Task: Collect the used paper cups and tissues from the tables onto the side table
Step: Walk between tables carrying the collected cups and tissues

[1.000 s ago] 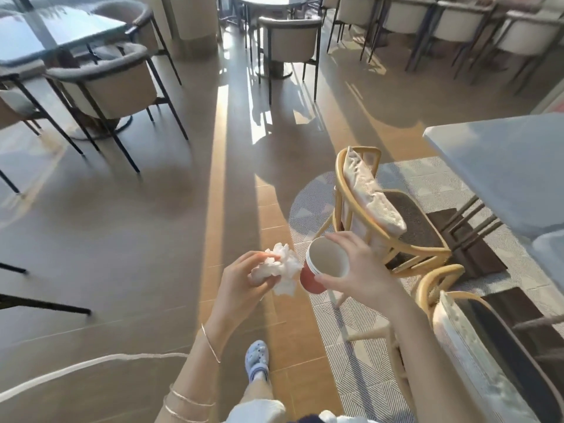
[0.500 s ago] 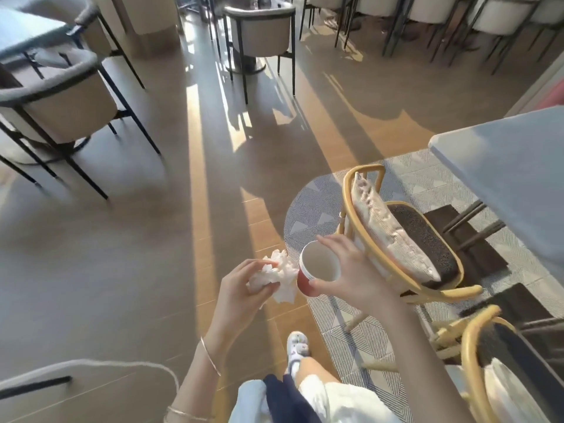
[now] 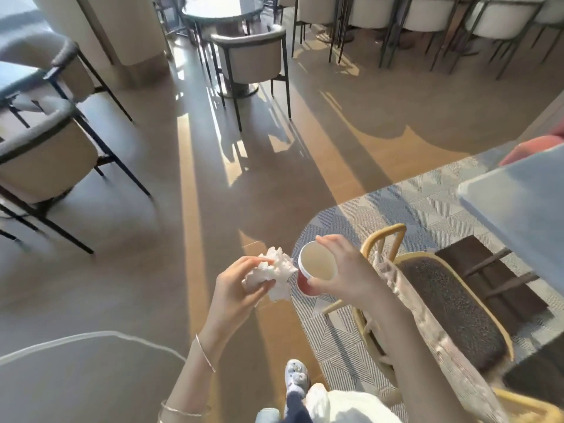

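Left hand [image 3: 235, 288]: raised at lower centre, above the wooden floor [image 3: 183, 239], palm turned to the right.
Left fingers [image 3: 247, 261]: curled round a crumpled white tissue [image 3: 271, 274], with the forefinger over the top and the thumb pressing from below.
Tissue: bunched in the left hand, with loose folds sticking out to the right. Its tip is just beside the cup's rim; whether they touch cannot be told.
Right hand [image 3: 345, 273]: raised just right of the left hand, wrist bent inward.
Right fingers [image 3: 329, 241]: gripping the paper cup [image 3: 317, 265], with the forefinger arched over the far rim and the thumb on the near wall.
Paper cup: red outside, pale inside, with a white rim. It is tilted with its mouth toward the camera and held in the air between the two hands, over the edge of the rug [image 3: 381, 206].
Bracelets [image 3: 206, 352]: thin bands on the left forearm.
Yellow chair [image 3: 384, 236]: just beside the right hand. It has a curved frame and a dark seat pad [image 3: 451, 306], and a pale cloth [image 3: 427, 325] hangs over its back.
Rug: grey and patterned, lying under the yellow chair.
Table [image 3: 525, 209]: pale grey top at the right edge, well apart from the cup and tissue.
Floor: crossed by strips of sunlight and chair shadows.
Armchairs [image 3: 250, 56]: beige with dark metal legs, standing at the far centre and on the left.
Round table [image 3: 222, 7]: dark top, behind the centre armchair.
Shoe [image 3: 296, 374]: pale, at bottom centre.
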